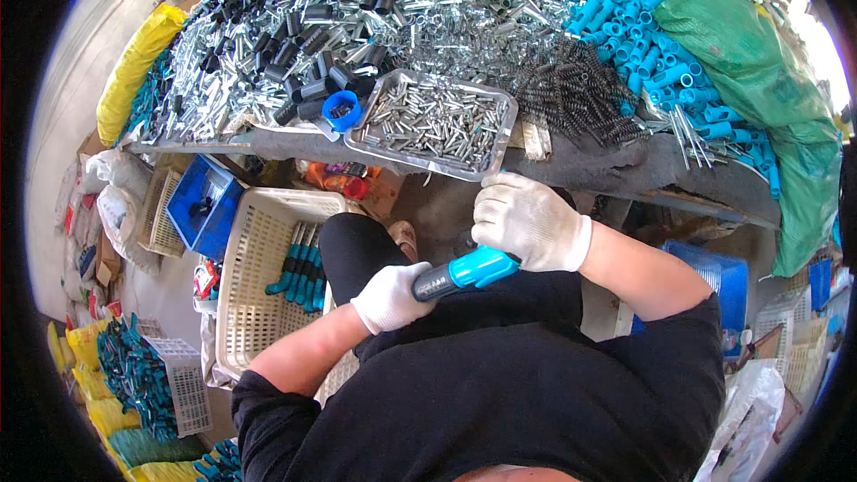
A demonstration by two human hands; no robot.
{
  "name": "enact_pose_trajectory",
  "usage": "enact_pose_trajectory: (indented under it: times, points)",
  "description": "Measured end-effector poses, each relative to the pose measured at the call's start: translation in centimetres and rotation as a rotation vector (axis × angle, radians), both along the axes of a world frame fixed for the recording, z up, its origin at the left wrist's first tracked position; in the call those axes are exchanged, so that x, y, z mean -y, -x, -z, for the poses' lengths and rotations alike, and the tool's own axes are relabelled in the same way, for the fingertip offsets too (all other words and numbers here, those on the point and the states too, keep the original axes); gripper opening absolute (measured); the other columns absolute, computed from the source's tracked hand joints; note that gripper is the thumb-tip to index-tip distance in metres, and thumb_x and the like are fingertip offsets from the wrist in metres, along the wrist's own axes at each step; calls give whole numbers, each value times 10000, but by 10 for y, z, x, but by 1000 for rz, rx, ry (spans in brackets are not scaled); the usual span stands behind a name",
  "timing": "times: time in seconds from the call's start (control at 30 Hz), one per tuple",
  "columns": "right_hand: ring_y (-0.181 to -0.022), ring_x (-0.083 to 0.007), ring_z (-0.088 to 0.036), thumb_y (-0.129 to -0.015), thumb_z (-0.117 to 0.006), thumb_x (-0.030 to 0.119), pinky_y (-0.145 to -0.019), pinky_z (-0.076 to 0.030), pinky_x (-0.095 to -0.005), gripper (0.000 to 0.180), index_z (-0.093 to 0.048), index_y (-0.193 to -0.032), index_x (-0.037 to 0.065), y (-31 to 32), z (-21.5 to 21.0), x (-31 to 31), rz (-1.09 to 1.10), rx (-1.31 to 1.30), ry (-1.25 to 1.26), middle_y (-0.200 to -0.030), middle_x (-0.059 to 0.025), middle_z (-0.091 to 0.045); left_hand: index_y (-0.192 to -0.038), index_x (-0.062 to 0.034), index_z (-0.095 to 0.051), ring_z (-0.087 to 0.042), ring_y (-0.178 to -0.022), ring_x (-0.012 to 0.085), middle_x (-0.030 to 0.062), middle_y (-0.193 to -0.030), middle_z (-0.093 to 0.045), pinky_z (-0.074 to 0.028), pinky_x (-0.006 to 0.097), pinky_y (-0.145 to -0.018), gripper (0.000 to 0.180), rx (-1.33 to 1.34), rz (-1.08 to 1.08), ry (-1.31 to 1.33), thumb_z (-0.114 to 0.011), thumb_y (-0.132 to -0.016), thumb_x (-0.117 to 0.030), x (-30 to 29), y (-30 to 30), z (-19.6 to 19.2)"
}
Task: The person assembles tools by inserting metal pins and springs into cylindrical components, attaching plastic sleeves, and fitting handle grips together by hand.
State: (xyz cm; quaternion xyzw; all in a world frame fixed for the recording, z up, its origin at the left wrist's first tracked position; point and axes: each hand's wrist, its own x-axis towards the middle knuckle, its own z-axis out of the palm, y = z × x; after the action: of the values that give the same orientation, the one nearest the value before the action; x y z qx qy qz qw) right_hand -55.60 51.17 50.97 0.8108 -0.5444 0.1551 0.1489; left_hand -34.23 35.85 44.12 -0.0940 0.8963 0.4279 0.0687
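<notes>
Your left hand (388,297), in a white glove, sits just below the centre of the frame with its fingers curled shut around the dark grey end of a tool handle (462,272). The handle runs up and to the right, its bright blue half ending against your right hand (528,221), which is also gloved in white. That hand is bunched over the blue tip, fingers folded in and gripping it from above, so the handle is held between both hands over your lap.

Directly above your right hand, at the near edge of the workbench (616,170), lies a shallow metal tray (436,123) filled with small silver tubes. Just to the tray's left stands a small blue cup (341,110). Beyond them the bench is heaped with parts: black sleeves (295,31) in the upper left, loose silver metal pieces (464,4) in the upper middle, dark coil springs (580,94) to the right of the tray, and blue plastic fittings (643,9) in the upper right. A green sack (768,89) slumps at the right edge.

At lower left, beside your left knee, a white plastic basket (254,303) holds a few finished handles (302,270) lying together. A blue crate (203,203) stands just above that basket.
</notes>
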Motion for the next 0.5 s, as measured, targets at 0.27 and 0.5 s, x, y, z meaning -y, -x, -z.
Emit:
enact_pose_trajectory:
  times: [0.27,0.5]
  points:
    - [-758,-322,-628,-663,-725,246,-678,-494,-421,203,-598,-751,114,-2,31,-3,184,521,-277,-739,-87,-622,-1020,-38,-588,-642,-771,349,184,-822,-634,-504,385,-715,409,106,26,216,-764,-718,-251,20,3,-24]
    - [-721,-67,-555,-708,-825,168,-671,-478,-256,286,-646,-898,51,-1,46,-15,459,1311,-132,-777,-14,-636,-982,0,-581,-584,-881,243,114,-1023,-605,-467,365,-834,180,-932,-746,27,-618,-821,-70,42,-1,-75]
